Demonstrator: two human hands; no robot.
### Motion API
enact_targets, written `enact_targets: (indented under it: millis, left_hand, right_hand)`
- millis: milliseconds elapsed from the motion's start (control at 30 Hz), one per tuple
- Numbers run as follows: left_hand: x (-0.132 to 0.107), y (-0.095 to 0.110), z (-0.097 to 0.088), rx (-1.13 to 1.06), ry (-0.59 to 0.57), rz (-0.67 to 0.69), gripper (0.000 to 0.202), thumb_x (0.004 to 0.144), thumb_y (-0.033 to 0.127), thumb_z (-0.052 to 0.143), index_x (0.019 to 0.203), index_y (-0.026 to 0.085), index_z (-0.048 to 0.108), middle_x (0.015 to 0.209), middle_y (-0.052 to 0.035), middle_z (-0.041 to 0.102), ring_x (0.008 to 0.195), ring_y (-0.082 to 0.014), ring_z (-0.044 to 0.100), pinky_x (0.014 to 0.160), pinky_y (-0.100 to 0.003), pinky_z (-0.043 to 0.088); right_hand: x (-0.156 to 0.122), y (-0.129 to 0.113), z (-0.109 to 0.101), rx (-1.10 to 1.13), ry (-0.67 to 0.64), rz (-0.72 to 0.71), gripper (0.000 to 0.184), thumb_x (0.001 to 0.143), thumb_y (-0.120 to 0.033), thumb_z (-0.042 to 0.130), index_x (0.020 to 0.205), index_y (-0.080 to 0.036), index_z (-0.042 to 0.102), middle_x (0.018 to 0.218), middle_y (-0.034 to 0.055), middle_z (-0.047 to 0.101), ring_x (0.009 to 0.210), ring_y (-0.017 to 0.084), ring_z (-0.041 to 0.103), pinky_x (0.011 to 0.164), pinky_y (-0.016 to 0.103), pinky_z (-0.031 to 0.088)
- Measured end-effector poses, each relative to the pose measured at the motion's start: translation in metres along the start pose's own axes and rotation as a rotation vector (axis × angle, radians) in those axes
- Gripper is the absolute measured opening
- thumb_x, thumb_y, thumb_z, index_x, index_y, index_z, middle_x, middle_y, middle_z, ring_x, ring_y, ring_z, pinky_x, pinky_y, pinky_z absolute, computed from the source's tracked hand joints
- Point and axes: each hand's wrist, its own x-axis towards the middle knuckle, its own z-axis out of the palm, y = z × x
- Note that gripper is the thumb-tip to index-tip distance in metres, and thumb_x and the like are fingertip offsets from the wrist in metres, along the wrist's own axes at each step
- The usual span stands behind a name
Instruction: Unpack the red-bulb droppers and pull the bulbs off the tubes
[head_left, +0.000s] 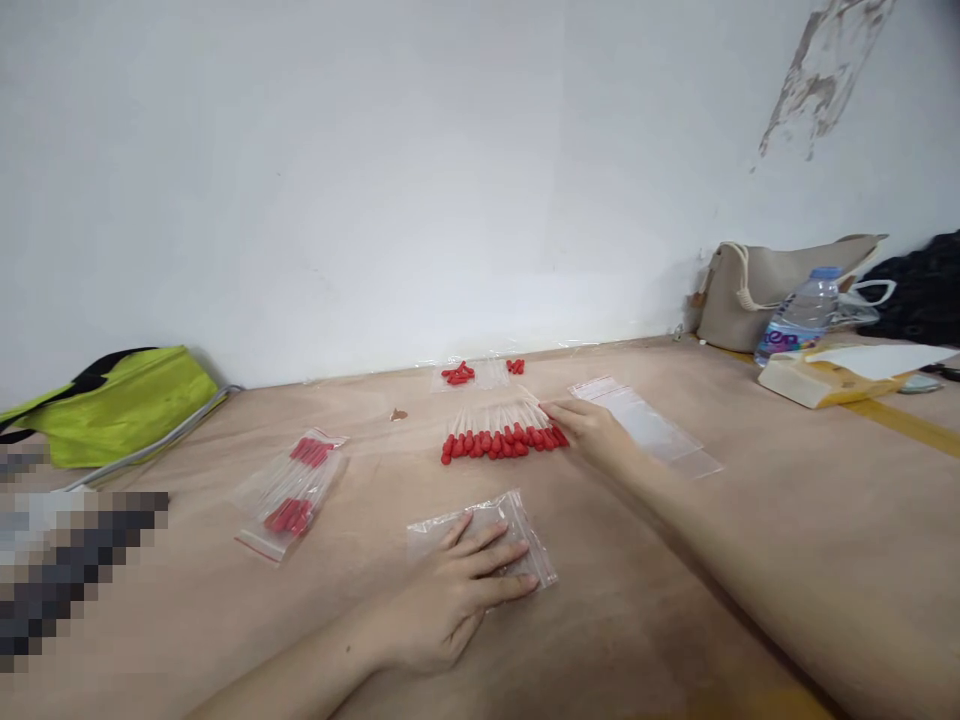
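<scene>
White wall (420, 180) behind, peeled patch (817, 90) upper right. You work on a brown wood-toned table (360, 600). Far left: lime-yellow fabric bag with black strap (135, 405). Far right: beige handbag with cord handle (750, 295), black crumpled fabric item (919, 295) beside it.

Your left hand (457, 590) lies palm down, fingers spread, pressing a flat clear plastic zip bag with red seal line (517, 515) to the table, front centre. Your right hand (589, 428) is at the right end of the stick row, fingers close together, fingertips by the sticks; can't tell if they pinch one.

In front of the handbag: clear plastic bottle with blue cap (799, 315), purple-blue label, bold lettering only partly visible, brand not legible. Just before it, a cream-and-yellow packet (806, 380), print unreadable.

Left of your left hand: clear bag filled with red-ended white sticks (300, 480). Right of the row: overlapping flat clear bags (637, 420). By the wall: clear bag with two red clusters (487, 374).

Centre, beyond your left hand: row of thin white sticks with red bulb heads (495, 440), heads toward you. Smallest: brown scrap (398, 414).
</scene>
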Motion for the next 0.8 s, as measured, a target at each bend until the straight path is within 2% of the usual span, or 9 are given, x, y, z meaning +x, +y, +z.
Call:
enact_targets:
  millis: [67, 200, 300, 400, 467, 533, 667, 733, 800]
  left_hand:
    - [0.0, 0.001, 0.0, 0.011, -0.005, -0.006, 0.062, 0.077, 0.008, 0.039, 0.131, 0.036, 0.03, 0.141, 0.0035, 0.027, 0.132, -0.025, 0.015, 0.104, -0.057, 0.008]
    - [0.0, 0.001, 0.0, 0.039, -0.027, -0.015, 0.062, 0.077, 0.008, 0.037, 0.132, 0.037, 0.028, 0.141, 0.0036, 0.027, 0.132, -0.0238, 0.015, 0.105, -0.056, 0.008]
    - [0.0, 0.001, 0.001, 0.026, -0.01, -0.013, 0.061, 0.078, 0.008, 0.037, 0.131, 0.036, 0.03, 0.14, 0.0035, 0.029, 0.132, -0.0234, 0.016, 0.105, -0.055, 0.008]
    - [-0.001, 0.0, 0.001, 0.014, 0.013, -0.011, 0.061, 0.078, 0.008, 0.037, 0.131, 0.036, 0.031, 0.139, 0.0035, 0.031, 0.131, -0.0227, 0.018, 0.105, -0.054, 0.009]
    - [-0.001, 0.0, 0.001, 0.022, 0.004, -0.011, 0.06, 0.078, 0.008, 0.037, 0.131, 0.036, 0.031, 0.139, 0.0036, 0.031, 0.131, -0.0225, 0.018, 0.106, -0.054, 0.009]
    - [0.0, 0.0, 0.0, 0.03, -0.014, -0.003, 0.061, 0.078, 0.009, 0.037, 0.131, 0.036, 0.03, 0.14, 0.0036, 0.029, 0.132, -0.023, 0.017, 0.105, -0.055, 0.009]
    - [0.002, 0.001, 0.0, 0.044, -0.025, 0.044, 0.062, 0.076, 0.007, 0.038, 0.131, 0.035, 0.031, 0.14, 0.0042, 0.029, 0.132, -0.0241, 0.017, 0.105, -0.055, 0.01]
    - [0.003, 0.002, 0.001, 0.058, -0.017, 0.072, 0.06, 0.076, 0.007, 0.038, 0.13, 0.034, 0.033, 0.139, 0.004, 0.031, 0.131, -0.0238, 0.017, 0.106, -0.053, 0.011]
    - [0.003, 0.002, 0.003, 0.054, 0.022, 0.099, 0.055, 0.078, 0.008, 0.038, 0.127, 0.032, 0.039, 0.137, 0.0018, 0.035, 0.129, -0.0218, 0.025, 0.106, -0.049, 0.015]
  right_hand:
    - [0.004, 0.001, 0.007, -0.152, -0.107, -0.081, 0.037, 0.081, -0.009, 0.04, 0.112, -0.02, 0.057, 0.111, 0.0078, 0.06, 0.101, 0.019, 0.055, 0.089, 0.033, 0.043]
    - [0.007, 0.002, 0.018, -0.324, -0.258, -0.129, 0.04, 0.078, -0.003, 0.04, 0.113, -0.014, 0.055, 0.109, 0.0113, 0.059, 0.098, 0.02, 0.054, 0.085, 0.031, 0.043]
    - [0.007, -0.001, 0.018, -0.31, -0.28, -0.165, 0.034, 0.082, -0.01, 0.04, 0.113, -0.015, 0.054, 0.109, 0.0112, 0.058, 0.098, 0.019, 0.053, 0.084, 0.03, 0.041]
    - [0.003, -0.013, 0.01, -0.268, -0.226, -0.156, 0.03, 0.087, -0.024, 0.039, 0.109, -0.016, 0.057, 0.103, 0.0116, 0.06, 0.096, 0.02, 0.053, 0.084, 0.033, 0.039]
    - [-0.004, -0.025, 0.004, -0.203, -0.174, -0.084, 0.029, 0.087, -0.028, 0.038, 0.1, -0.017, 0.061, 0.093, 0.01, 0.062, 0.089, 0.02, 0.054, 0.081, 0.033, 0.039]
    - [-0.015, -0.04, 0.002, -0.056, -0.159, 0.068, 0.03, 0.087, -0.032, 0.038, 0.087, -0.016, 0.063, 0.081, 0.0073, 0.062, 0.076, 0.016, 0.055, 0.071, 0.028, 0.041]
    - [-0.037, -0.064, 0.01, 0.257, -0.357, 0.414, 0.039, 0.08, -0.05, 0.044, 0.074, -0.016, 0.061, 0.066, 0.0032, 0.062, 0.057, 0.012, 0.052, 0.051, 0.023, 0.036]
    - [-0.042, -0.069, 0.015, 0.322, -0.422, 0.499, 0.042, 0.074, -0.055, 0.049, 0.076, -0.016, 0.061, 0.065, 0.0023, 0.062, 0.055, 0.012, 0.051, 0.048, 0.022, 0.034]
    - [-0.045, -0.071, 0.019, 0.315, -0.452, 0.516, 0.037, 0.07, -0.053, 0.055, 0.076, -0.017, 0.061, 0.065, 0.0013, 0.061, 0.055, 0.011, 0.05, 0.047, 0.021, 0.032]
